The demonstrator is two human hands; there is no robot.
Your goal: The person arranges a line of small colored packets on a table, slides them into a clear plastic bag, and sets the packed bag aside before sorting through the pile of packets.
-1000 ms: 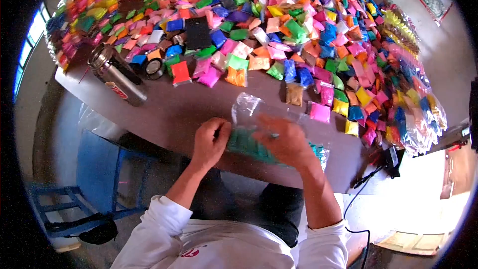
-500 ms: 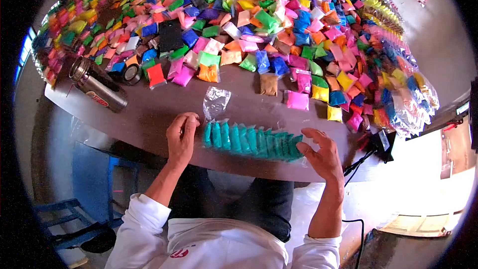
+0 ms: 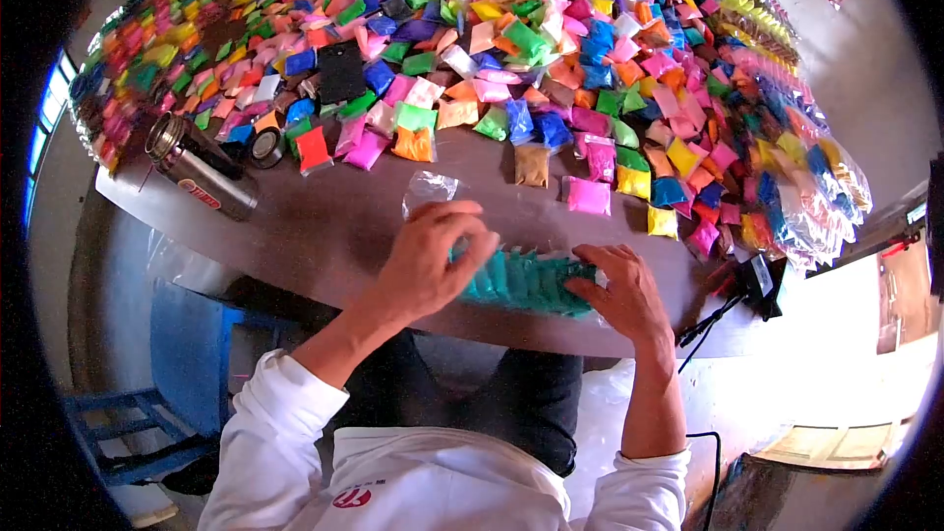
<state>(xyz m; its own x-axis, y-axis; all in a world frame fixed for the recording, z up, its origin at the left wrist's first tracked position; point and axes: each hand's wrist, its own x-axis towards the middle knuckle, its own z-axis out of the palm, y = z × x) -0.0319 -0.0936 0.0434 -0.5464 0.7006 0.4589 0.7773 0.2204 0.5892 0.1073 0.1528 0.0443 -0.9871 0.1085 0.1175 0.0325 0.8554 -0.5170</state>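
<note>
A row of teal packets (image 3: 521,280) lies in a clear plastic bag along the near side of the brown table. My left hand (image 3: 433,261) is over the row's left end, fingers bent and apart, and hides several packets. The bag's clear, unfilled end (image 3: 430,193) sticks out beyond that hand. At the right end of the row, my right hand (image 3: 626,295) curves around the last packets with thumb and fingers apart. Whether either hand presses on the bag is hard to tell.
A big heap of colourful packets (image 3: 492,39) covers the far side of the table (image 3: 324,236). A steel flask (image 3: 211,182) lies at the left beside a round lid (image 3: 266,147). A black object (image 3: 340,72) rests on the heap. Black cables (image 3: 710,320) hang at the right edge.
My left hand has moved right, from beside the bag to over the teal row's left end. My right hand has gone from above the row to its right end. The view has shifted.
</note>
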